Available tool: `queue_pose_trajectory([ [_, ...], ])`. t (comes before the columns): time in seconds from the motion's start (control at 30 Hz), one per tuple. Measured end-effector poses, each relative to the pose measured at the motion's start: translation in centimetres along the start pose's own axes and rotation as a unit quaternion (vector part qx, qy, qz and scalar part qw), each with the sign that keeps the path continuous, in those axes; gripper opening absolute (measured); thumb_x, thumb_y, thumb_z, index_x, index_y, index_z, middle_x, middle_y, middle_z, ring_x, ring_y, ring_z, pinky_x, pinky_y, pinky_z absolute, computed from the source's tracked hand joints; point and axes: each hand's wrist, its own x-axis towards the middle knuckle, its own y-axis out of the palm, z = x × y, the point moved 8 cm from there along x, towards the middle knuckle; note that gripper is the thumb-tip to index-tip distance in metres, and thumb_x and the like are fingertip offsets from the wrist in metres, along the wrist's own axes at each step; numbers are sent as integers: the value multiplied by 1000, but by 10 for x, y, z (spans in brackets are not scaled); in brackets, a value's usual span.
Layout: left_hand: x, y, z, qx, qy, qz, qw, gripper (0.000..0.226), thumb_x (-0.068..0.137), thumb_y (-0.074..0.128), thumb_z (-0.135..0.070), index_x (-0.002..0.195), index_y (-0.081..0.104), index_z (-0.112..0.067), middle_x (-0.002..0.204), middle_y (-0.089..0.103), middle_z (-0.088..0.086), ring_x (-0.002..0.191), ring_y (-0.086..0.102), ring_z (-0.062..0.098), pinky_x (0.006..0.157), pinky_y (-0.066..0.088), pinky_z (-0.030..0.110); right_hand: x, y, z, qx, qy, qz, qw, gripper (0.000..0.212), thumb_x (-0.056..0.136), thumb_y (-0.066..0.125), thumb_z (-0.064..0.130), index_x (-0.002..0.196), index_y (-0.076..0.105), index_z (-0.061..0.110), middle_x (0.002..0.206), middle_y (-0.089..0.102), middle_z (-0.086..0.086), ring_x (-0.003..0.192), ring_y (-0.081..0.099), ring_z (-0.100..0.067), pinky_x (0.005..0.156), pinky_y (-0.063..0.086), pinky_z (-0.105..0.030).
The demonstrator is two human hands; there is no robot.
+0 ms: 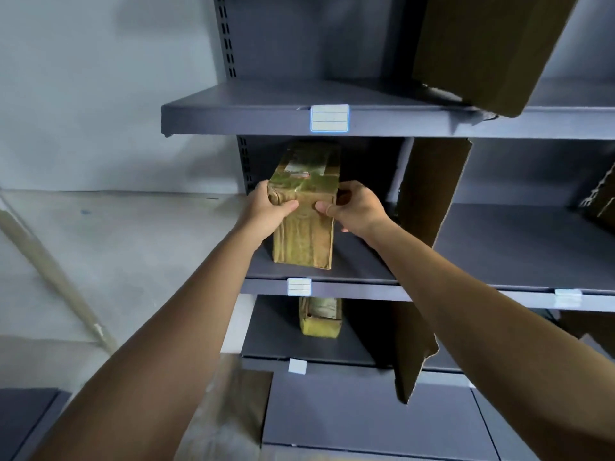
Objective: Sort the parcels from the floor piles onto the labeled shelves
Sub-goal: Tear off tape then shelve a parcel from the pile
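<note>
While the parcel (304, 211) is clamped upright between the left hand (266, 211) and right hand (356, 211), it is steadied on the middle shelf (349, 289) — apparently for placement.

on the middle shelf (359, 261) i have both hands clamped on the tall parcel (304, 211), left hand (269, 211) on its left edge, right hand (356, 207) on its right. the parcel stands at the front lip, its top close under the upper shelf (253, 118), so there is little headroom. to its left the slotted upright (244, 164) closes the bay. to its right bare shelf runs to the cardboard divider (432, 191), which walls off the next bay. beyond that divider the deck lies open far to the right. below, a smaller parcel (321, 316) sits with free deck on either side.
</note>
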Motion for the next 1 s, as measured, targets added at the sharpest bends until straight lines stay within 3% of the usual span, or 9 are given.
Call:
queue_pose_trajectory([
  [0.07, 5, 0, 1, 11, 5, 1, 1000, 48, 85, 74, -29, 126, 55, -13, 120, 63, 1, 107, 60, 17, 83, 47, 29, 2, -2, 1, -10, 6, -18, 1000, 57, 78, 82, 33, 125, 54, 17, 95, 62, 9, 94, 66, -15, 80, 59, -35],
  [0.17, 9, 1, 6, 9, 6, 6, 1000, 54, 82, 77, -35, 125, 52, -15, 120, 61, 0, 108, 60, 17, 89, 49, 33, -1, -3, -2, 11, 23, -26, 999, 47, 81, 80, 27, 117, 52, 20, 91, 61, 9, 79, 64, -7, 52, 55, -23],
  [0.2, 8, 1, 9, 8, 3, 9, 1000, 56, 80, 78, -37, 124, 49, -17, 120, 59, 0, 108, 59, 17, 90, 49, 34, -2, -4, -3, 10, 29, -26, 999, 45, 81, 80, 26, 115, 51, 20, 90, 61, 9, 76, 63, -6, 50, 55, -23],
  [0.37, 5, 8, 6, 13, -13, 27, 999, 64, 80, 78, -40, 128, 41, -19, 126, 53, 2, 109, 57, 18, 86, 46, 31, -7, -8, -1, -43, 29, -30, 998, 38, 85, 76, 29, 111, 50, 20, 87, 61, 8, 76, 62, -13, 72, 61, -38],
  [0.57, -10, 12, -2, 35, -13, 9, 999, 71, 87, 71, -35, 143, 33, -17, 137, 46, 5, 118, 52, 22, 83, 41, 30, -20, -10, 6, -119, -5, -69, 991, 41, 91, 67, 27, 127, 56, 10, 111, 68, -4, 106, 61, -22, 84, 44, -25],
  [0.7, -18, 12, -4, 37, -23, 4, 999, 71, 89, 69, -34, 146, 31, -16, 139, 46, 6, 122, 50, 24, 82, 41, 30, -30, -13, 12, -132, -11, -89, 987, 45, 94, 62, 23, 135, 51, 9, 121, 66, -9, 113, 60, -26, 82, 40, -22],
  [0.77, -25, 10, -8, 52, -23, -26, 998, 75, 89, 67, -36, 148, 26, -15, 141, 42, 10, 127, 45, 29, 90, 46, 37, -34, -14, 14, -133, -8, -89, 987, 45, 95, 59, 25, 136, 50, 9, 122, 65, -9, 113, 59, -27, 81, 39, -23],
  [0.9, -56, 4, -52, 127, 87, -164, 974, 60, 87, 64, -19, 140, 38, -9, 141, 38, 17, 129, 35, 35, 98, 39, 43, -44, -23, 15, -108, 6, -81, 991, 47, 98, 55, 26, 140, 46, 7, 128, 62, -10, 117, 58, -26, 84, 39, -21],
  [1.0, -77, 22, -85, 113, 145, -173, 968, 49, 85, 63, -12, 131, 47, -8, 135, 44, 18, 124, 40, 35, 101, 37, 43, -55, -34, 10, -65, 24, -69, 995, 45, 99, 53, 27, 140, 47, 9, 130, 61, -10, 115, 60, -27, 98, 47, -30],
])
